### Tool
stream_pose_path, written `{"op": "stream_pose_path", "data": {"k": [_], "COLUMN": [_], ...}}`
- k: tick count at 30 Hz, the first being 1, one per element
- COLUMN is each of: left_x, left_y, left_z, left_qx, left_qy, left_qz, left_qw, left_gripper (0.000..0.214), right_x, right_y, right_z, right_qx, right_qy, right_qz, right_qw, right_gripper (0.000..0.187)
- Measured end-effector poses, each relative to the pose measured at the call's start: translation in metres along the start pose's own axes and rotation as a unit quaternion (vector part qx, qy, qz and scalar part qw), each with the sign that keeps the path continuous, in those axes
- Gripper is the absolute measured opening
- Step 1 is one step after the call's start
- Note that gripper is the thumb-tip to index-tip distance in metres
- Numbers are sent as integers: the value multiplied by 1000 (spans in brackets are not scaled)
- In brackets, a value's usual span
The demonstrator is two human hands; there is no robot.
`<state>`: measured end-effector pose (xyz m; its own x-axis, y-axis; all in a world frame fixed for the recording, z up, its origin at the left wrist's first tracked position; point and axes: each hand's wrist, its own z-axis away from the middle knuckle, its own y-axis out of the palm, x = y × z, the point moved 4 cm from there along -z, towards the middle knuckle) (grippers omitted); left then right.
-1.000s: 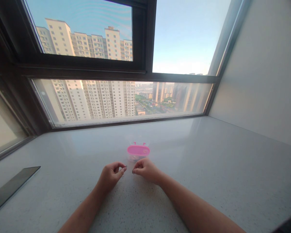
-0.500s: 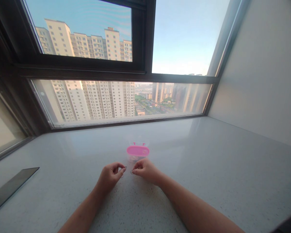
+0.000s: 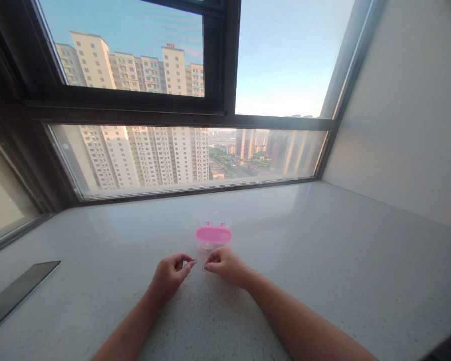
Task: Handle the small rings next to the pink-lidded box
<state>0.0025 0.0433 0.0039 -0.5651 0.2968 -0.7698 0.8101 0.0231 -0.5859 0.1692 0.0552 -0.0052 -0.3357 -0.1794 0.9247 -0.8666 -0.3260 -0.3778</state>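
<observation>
Left hand (image 3: 169, 276) and right hand (image 3: 225, 263) rest on the sill (image 3: 323, 250), fingertips nearly meeting. The left pinches a ring (image 3: 195, 261), the right a second ring (image 3: 204, 267), both too tiny for a fuller grip. The box (image 3: 213, 235) stands just beyond, in easy reach

We find no legible text, number or brand. The pink-lidded clear plastic box (image 3: 213, 234), centre frame, shows no readable label. A reddish rooftop sign (image 3: 171, 45) on the beige tower block (image 3: 175, 70), upper left, is too small to read.
</observation>
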Motion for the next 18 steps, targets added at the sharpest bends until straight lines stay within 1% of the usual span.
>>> {"op": "stream_pose_path", "data": {"k": [6, 18], "left_x": [1, 1], "left_y": [0, 0], "left_z": [0, 1], "left_qx": [-7, 6], "left_qy": [4, 3], "left_qz": [-5, -14], "left_qw": [1000, 1000], "left_gripper": [33, 32], "right_x": [-4, -1], "right_y": [0, 0], "right_z": [-1, 1], "right_qx": [1, 0], "right_qy": [3, 4], "right_qz": [-3, -11], "right_qw": [1000, 1000], "right_gripper": [13, 13]}}
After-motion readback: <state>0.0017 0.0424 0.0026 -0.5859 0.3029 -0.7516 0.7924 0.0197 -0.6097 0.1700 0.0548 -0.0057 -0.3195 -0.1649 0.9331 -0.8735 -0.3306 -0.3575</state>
